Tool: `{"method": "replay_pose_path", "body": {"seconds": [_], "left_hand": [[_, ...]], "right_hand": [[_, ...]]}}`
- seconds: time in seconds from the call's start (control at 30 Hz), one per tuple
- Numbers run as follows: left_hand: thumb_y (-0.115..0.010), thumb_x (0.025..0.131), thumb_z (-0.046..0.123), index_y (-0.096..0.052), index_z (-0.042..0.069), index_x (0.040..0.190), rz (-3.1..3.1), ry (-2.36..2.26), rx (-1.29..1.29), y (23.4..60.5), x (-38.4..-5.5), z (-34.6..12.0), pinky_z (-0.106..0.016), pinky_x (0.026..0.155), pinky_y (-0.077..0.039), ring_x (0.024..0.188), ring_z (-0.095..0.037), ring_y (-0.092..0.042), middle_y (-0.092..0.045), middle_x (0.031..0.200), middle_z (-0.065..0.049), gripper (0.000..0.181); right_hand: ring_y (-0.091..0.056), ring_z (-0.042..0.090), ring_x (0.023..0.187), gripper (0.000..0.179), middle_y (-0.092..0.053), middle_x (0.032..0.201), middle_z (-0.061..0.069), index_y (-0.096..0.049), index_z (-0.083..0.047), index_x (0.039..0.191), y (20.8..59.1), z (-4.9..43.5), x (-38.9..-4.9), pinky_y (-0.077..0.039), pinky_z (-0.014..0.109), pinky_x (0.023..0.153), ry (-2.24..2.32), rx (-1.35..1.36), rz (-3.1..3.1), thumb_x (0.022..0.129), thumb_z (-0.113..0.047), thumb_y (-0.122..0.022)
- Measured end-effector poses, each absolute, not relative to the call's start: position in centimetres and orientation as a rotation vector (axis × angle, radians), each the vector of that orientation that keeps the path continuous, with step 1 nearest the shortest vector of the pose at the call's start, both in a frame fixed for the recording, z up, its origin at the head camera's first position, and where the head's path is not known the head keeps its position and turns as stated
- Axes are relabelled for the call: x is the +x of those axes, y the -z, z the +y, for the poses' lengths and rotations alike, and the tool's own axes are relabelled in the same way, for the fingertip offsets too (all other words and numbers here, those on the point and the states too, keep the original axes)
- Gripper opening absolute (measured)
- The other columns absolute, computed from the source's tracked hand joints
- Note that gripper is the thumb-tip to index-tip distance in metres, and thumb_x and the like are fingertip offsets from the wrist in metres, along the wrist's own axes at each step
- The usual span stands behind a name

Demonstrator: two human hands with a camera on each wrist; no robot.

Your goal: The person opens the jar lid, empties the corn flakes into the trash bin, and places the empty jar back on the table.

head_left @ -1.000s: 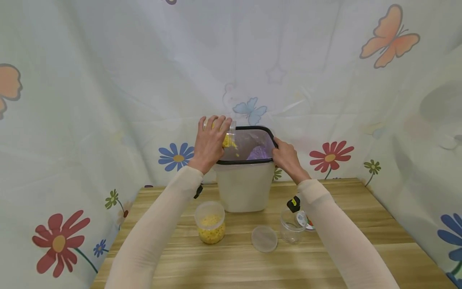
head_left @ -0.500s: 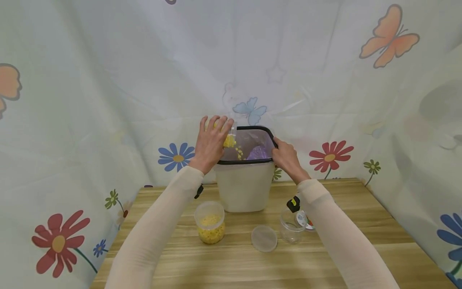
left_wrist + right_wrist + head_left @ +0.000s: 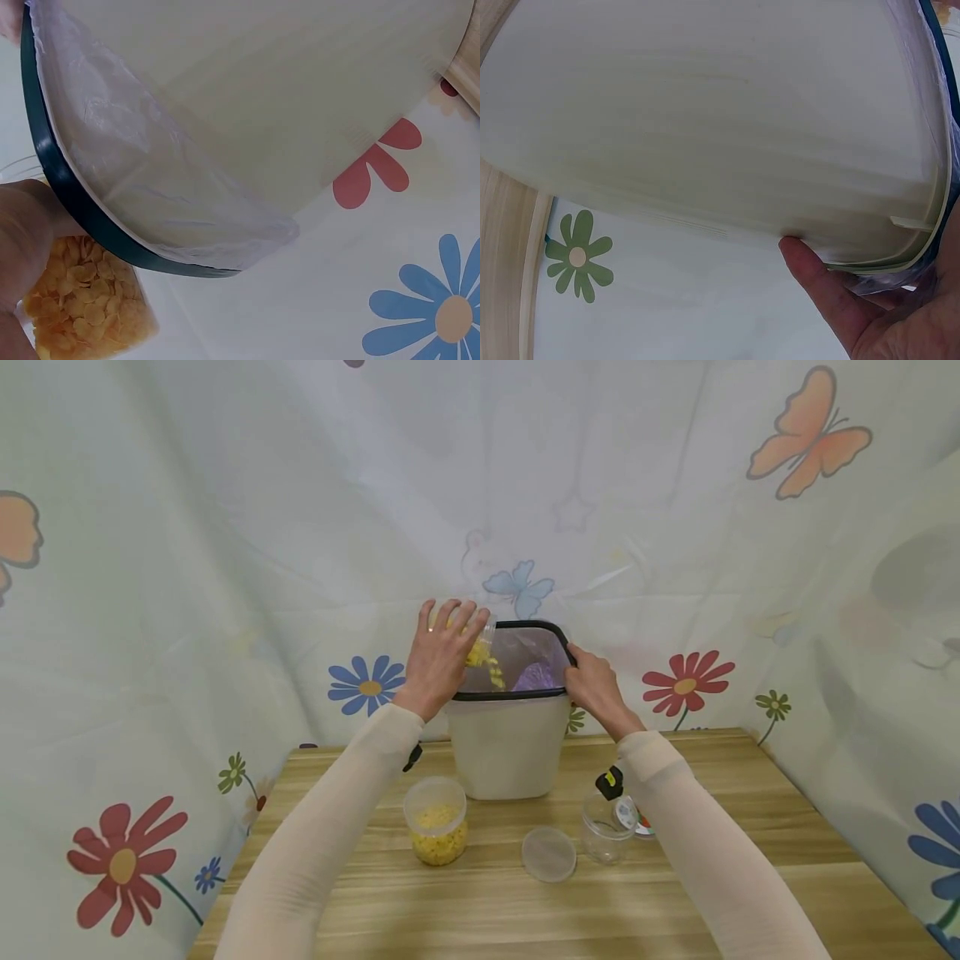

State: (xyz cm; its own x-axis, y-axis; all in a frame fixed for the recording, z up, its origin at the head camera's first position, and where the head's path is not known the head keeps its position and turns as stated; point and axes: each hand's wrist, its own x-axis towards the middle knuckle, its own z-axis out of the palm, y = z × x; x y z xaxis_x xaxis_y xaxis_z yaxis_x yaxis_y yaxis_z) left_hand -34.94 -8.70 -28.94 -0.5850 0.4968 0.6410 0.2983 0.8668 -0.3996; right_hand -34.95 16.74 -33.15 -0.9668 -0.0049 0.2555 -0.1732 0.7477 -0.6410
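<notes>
Spilling yellow flakes (image 3: 496, 672), a clear plastic jar (image 3: 489, 632) was gripped in the left hand (image 3: 437, 663), a black-rimmed white bin (image 3: 507, 752) by the right hand (image 3: 594, 686).

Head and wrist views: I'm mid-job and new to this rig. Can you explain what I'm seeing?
There is no machine here, just a person's two bare hands. The head camera looks forward and down; each wrist camera looks at its own hand's work, so the cream bin appears at an odd angle there.

The left hand holds a tilted clear jar, with yellow flakes dropping from its mouth into the bin. The right hand grips the bin's black rim.

On the wooden table, nearer the camera, are an open tub of flakes, a round lid and another clear container.
</notes>
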Motion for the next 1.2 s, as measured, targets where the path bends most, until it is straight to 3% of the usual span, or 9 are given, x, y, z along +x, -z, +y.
{"method": "replay_pose_path", "body": {"seconds": [0.63,0.97,1.2], "left_hand": [[-0.071,0.077,0.008,-0.035,0.023,0.145,-2.209,-0.356,-0.612,29.29,-34.94,-8.45,-0.053,0.120,-0.021,0.138,-0.027,-0.035,-0.042,0.145,-0.003,0.079],[-0.072,0.079,0.010,-0.034,0.024,0.146,-2.201,-0.381,-0.634,29.25,-35.00,-8.32,-0.053,0.121,-0.018,0.139,-0.028,-0.033,-0.041,0.147,-0.003,0.078],[-0.072,0.081,0.010,-0.034,0.024,0.147,-2.189,-0.400,-0.647,29.26,-35.06,-8.25,-0.053,0.120,-0.019,0.139,-0.027,-0.034,-0.041,0.147,-0.003,0.077]], "right_hand": [[-0.064,0.041,0.095,0.061,-0.047,0.147,0.024,-0.032,-0.010,0.154,33.02,16.72,-34.68,-0.056,0.035,0.063,-1.028,0.129,-2.713,0.093,-0.017,-0.035],[-0.061,0.043,0.107,0.061,-0.046,0.148,0.023,-0.031,-0.011,0.154,33.14,16.72,-34.82,-0.053,0.046,0.082,-1.014,0.136,-2.720,0.093,-0.016,-0.033],[-0.062,0.042,0.100,0.062,-0.048,0.146,0.025,-0.033,-0.009,0.153,32.97,16.44,-34.64,-0.054,0.036,0.068,-1.022,0.128,-2.705,0.092,-0.017,-0.033]]}}
